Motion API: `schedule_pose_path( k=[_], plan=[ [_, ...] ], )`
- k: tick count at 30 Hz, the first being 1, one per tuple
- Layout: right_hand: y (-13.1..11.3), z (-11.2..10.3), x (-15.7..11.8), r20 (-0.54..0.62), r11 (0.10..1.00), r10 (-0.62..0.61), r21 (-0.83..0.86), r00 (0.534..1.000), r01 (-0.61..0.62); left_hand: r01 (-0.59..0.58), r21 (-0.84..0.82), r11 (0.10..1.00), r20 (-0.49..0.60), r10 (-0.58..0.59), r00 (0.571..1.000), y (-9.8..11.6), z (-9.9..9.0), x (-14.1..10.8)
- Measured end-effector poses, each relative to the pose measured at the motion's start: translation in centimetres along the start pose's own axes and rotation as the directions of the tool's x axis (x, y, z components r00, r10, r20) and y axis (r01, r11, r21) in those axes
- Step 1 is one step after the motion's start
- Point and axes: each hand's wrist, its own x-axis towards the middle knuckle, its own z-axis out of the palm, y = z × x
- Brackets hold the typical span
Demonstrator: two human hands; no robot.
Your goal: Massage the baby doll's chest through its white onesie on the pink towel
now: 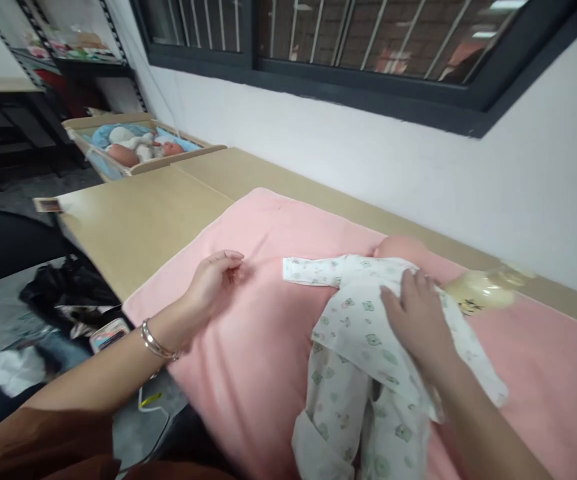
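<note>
A white baby outfit (351,320) with small green prints is spread on a pink blanket (258,333), its top over its trousers. One sleeve reaches left and looks flat. Beyond the collar, a rounded, skin-coloured doll's head (402,247) shows in part; how much of the doll is inside the clothes I cannot tell. My right hand (413,313) lies on the chest of the top, fingers extended and thumb apart. My left hand (215,280) is over the blanket, left of the sleeve's cuff, with loosely bent fingers and nothing visible in them.
A pale yellow bottle-like thing (485,290) lies right of the doll's head, by the wall. At the table's far left stands a wooden crib (141,167) holding dolls. A black chair (8,247) and black bags (48,287) are at left. A window (318,83) is above.
</note>
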Motion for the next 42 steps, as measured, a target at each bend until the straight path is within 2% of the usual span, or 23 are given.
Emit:
schedule_pose_path(
  k=[3, 5, 7, 10, 12, 14, 16, 17, 18, 19, 21, 23, 24, 26, 28, 30, 32, 33, 34, 37, 39, 42],
  plan=[
    [-2.4, -0.4, -0.9, 0.004, 0.999, 0.007, -0.037, 1.000, -0.006, 0.166, 0.000, 0.986, 0.106, -0.165, 0.981, -1.8, 3.0, 0.3],
    [-3.2, -0.6, -1.2, 0.016, 0.999, -0.003, -0.033, 1.000, 0.003, 0.294, 0.033, 0.955, 0.173, -0.295, 0.940, -2.5, 4.1, 1.0],
    [-3.2, -0.8, -1.1, 0.029, 1.000, 0.013, 0.000, 1.000, -0.013, 0.429, 0.103, 0.898, 0.227, -0.441, 0.868, -2.8, 4.6, 1.8],
    [-2.3, -1.4, -0.4, 0.110, 0.993, 0.038, 0.105, 0.993, -0.050, 0.581, 0.191, 0.791, 0.239, -0.612, 0.754, -3.1, 5.1, 2.8],
    [-1.5, -1.9, 0.3, 0.179, 0.975, 0.073, 0.194, 0.981, -0.108, 0.610, 0.236, 0.756, 0.271, -0.654, 0.706, -3.1, 5.7, 2.9],
    [-0.7, -2.4, 0.8, 0.217, 0.952, 0.135, 0.242, 0.967, -0.188, 0.601, 0.273, 0.751, 0.314, -0.660, 0.683, -2.8, 7.3, 2.4],
    [-0.4, -3.0, 0.9, 0.231, 0.953, 0.188, 0.192, 0.955, -0.235, 0.600, 0.290, 0.746, 0.356, -0.666, 0.656, -2.3, 9.8, 1.6],
    [-0.5, -3.4, 0.6, 0.248, 0.961, 0.192, 0.148, 0.950, -0.233, 0.607, 0.282, 0.743, 0.387, -0.667, 0.637, -2.1, 11.4, 1.1],
    [-0.8, -4.0, 0.2, 0.273, 0.972, 0.174, 0.108, 0.946, -0.210, 0.600, 0.255, 0.758, 0.424, -0.645, 0.636, -2.1, 13.2, 0.8],
    [-1.1, -4.6, -0.3, 0.301, 0.982, 0.140, 0.079, 0.943, -0.172, 0.572, 0.212, 0.792, 0.468, -0.596, 0.653, -2.2, 15.0, 0.6],
    [-1.9, -5.8, -1.2, 0.340, 0.992, 0.047, 0.097, 0.939, -0.085, 0.422, 0.118, 0.899, 0.562, -0.411, 0.718, -3.1, 18.5, 0.9],
    [-2.3, -6.7, -1.6, 0.329, 0.984, 0.007, 0.164, 0.944, -0.064, 0.174, 0.101, 0.980, 0.601, -0.199, 0.774, -4.7, 21.5, 2.0],
    [-2.2, -6.8, -1.5, 0.308, 0.975, 0.014, 0.205, 0.951, -0.081, 0.010, 0.141, 0.990, 0.610, -0.094, 0.787, -5.7, 22.7, 2.6],
    [-1.3, -6.4, -0.5, 0.237, 0.952, 0.073, 0.273, 0.969, -0.139, -0.286, 0.291, 0.913, 0.622, 0.046, 0.781, -7.7, 24.1, 3.6],
    [0.2, -5.1, 0.9, 0.196, 0.946, 0.124, 0.271, 0.973, -0.175, -0.465, 0.380, 0.799, 0.631, 0.144, 0.762, -9.6, 24.3, 3.7],
    [1.6, -3.7, 2.1, 0.190, 0.948, 0.136, 0.260, 0.972, -0.184, -0.603, 0.418, 0.679, 0.666, 0.223, 0.712, -10.9, 23.8, 3.1],
    [2.2, -2.7, 2.5, 0.181, 0.952, 0.136, 0.248, 0.974, -0.179, -0.733, 0.435, 0.523, 0.729, 0.274, 0.628, -11.7, 23.0, 2.1],
    [1.9, -2.4, 2.4, 0.176, 0.955, 0.138, 0.238, 0.975, -0.178, -0.774, 0.443, 0.452, 0.752, 0.283, 0.595, -11.8, 22.7, 1.8],
    [1.4, -2.2, 2.1, 0.171, 0.957, 0.144, 0.226, 0.975, -0.181, -0.790, 0.458, 0.409, 0.760, 0.280, 0.586, -11.8, 22.4, 1.6],
    [-1.3, -2.4, 0.3, 0.155, 0.970, 0.161, 0.160, 0.975, -0.185, -0.770, 0.539, 0.342, 0.744, 0.236, 0.625, -11.5, 22.3, 2.4],
    [-2.8, -2.7, -0.7, 0.128, 0.987, 0.147, 0.041, 0.981, -0.153, -0.767, 0.571, 0.293, 0.744, 0.211, 0.634, -11.4, 22.3, 3.2],
    [-2.9, -3.0, -0.5, 0.135, 0.989, 0.146, -0.050, 0.980, -0.141, -0.809, 0.566, 0.162, 0.774, 0.235, 0.588, -11.7, 22.1, 3.2]
  ],
)
